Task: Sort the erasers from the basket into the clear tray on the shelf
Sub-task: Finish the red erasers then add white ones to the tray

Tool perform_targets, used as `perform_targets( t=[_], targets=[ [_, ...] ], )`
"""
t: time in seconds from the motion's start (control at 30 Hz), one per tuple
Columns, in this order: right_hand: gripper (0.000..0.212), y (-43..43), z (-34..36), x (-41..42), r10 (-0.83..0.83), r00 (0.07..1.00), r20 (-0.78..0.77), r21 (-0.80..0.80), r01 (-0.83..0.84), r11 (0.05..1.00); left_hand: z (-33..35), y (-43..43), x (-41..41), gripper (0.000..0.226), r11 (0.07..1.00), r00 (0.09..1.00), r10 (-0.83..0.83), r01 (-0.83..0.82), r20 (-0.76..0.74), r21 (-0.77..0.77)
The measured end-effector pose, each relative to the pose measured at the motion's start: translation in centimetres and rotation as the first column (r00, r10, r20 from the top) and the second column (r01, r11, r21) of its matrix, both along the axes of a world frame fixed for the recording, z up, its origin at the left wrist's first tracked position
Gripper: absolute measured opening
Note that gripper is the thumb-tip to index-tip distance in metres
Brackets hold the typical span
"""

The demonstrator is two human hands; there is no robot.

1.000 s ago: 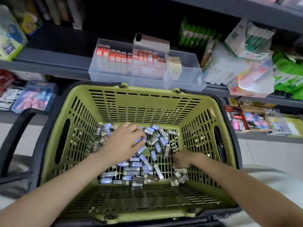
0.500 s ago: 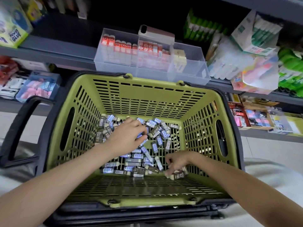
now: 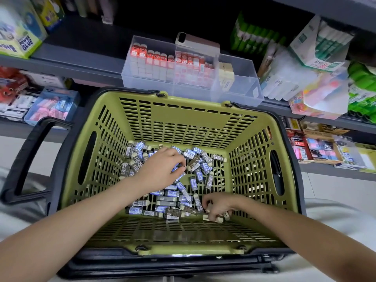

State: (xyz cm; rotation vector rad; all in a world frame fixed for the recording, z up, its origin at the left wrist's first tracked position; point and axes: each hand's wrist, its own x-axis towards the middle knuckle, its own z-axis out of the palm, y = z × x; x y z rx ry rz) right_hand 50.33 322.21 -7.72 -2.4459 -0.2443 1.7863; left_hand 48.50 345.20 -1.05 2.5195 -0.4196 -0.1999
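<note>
A long grey metal shelf (image 3: pixel 81 66) runs across the far side, crowded with stationery packs. Just near of it sits a large olive-green slotted plastic basket (image 3: pixel 183 110) with black handles. Its far rim lies right below a clear plastic tray (image 3: pixel 244 92), which stands on the shelf edge. The tray is split into compartments. The left and middle ones are packed with upright red-and-white erasers (image 3: pixel 154 60). The right one holds a few cream blocks (image 3: pixel 224 72) against its left wall. A flat pink phone-like slab (image 3: pixel 198 42) lies across the tray's far rim.

On the basket floor is a loose heap of small rectangular erasers (image 3: pixel 168 202) in grey and blue paper sleeves, some marked 2B, spread from the far left to the near right.

The left hand (image 3: pixel 160 171) rests palm-down on the middle of the heap, and its fingers (image 3: pixel 179 162) are bent down, pinching a blue-sleeved piece. The right hand (image 3: pixel 217 206) is at the near right edge of the heap, its fingers curled round several erasers whose cream ends poke out beneath.
</note>
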Motion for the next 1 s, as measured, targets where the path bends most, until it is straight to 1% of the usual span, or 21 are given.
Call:
perform_targets(
  t=[0.1, 0.17, 0.2, 0.27, 0.3, 0.33, 0.47, 0.5, 0.63, 0.73, 0.87, 1.0],
  targets=[
    [0.042, -0.8, 0.3, 0.6, -0.026, 0.998, -0.060, 0.067, 0.030, 0.997, -0.1, 0.0, 0.0, 0.026, 1.000, 1.000, -0.001, 0.001, -0.001, 0.004],
    [0.040, -0.9, 0.0, 0.3, -0.033, 0.998, -0.057, 0.084, 0.037, 0.996, -0.1, 0.0, 0.0, 0.026, 1.000, 1.000, 0.000, 0.000, 0.002, 0.007],
    [0.042, -0.8, -0.5, -0.1, -0.020, 1.000, -0.010, 0.073, 0.020, 0.997, -0.2, 0.0, 0.1, 0.026, 1.000, 1.000, 0.001, -0.001, 0.006, 0.007],
    [0.047, -0.6, -1.5, -0.9, 0.043, 0.988, 0.149, 0.024, -0.047, 0.999, -0.3, -0.1, 0.0, 0.025, 1.000, 1.000, 0.005, -0.005, 0.008, 0.002],
    [0.048, -0.5, -1.9, -1.1, 0.060, 0.977, 0.202, 0.007, -0.063, 0.998, -0.3, -0.1, 0.0, 0.024, 1.000, 1.000, 0.007, -0.007, 0.006, -0.004],
    [0.047, -0.5, -2.1, -1.2, 0.048, 0.975, 0.218, 0.009, -0.051, 0.999, -0.4, -0.1, 0.0, 0.024, 1.000, 1.000, 0.007, -0.007, 0.001, -0.010],
    [0.038, -0.7, -1.7, -0.5, -0.056, 0.974, 0.218, 0.071, 0.041, 0.997, -0.8, -0.2, -0.1, 0.022, 1.000, 1.000, -0.005, 0.004, -0.025, -0.006],
    [0.039, -0.8, -1.5, -0.3, -0.067, 0.973, 0.220, 0.072, 0.053, 0.996, -0.9, -0.2, -0.1, 0.022, 1.000, 0.999, -0.004, 0.004, -0.039, -0.005],
    [0.044, -1.2, -1.1, 0.2, -0.006, 0.991, 0.132, 0.082, -0.005, 0.997, -1.3, -0.2, -0.1, 0.021, 1.000, 0.994, 0.006, -0.007, -0.114, -0.013],
    [0.032, -1.4, -1.0, -0.2, -0.002, 0.994, 0.105, 0.156, -0.014, 0.988, -1.6, -0.4, -0.2, 0.021, 1.000, 0.992, -0.001, -0.002, -0.127, -0.024],
    [0.028, -1.4, -0.9, -0.2, 0.054, 0.991, 0.121, 0.192, -0.077, 0.978, -1.9, -0.4, -0.3, 0.019, 0.999, 0.990, -0.006, -0.001, -0.142, -0.051],
    [0.033, -1.4, -0.7, 0.0, 0.044, 0.986, 0.159, 0.217, -0.078, 0.973, -1.8, -0.4, -0.2, 0.016, 0.987, 0.975, 0.031, -0.065, -0.219, -0.149]
  ],
)
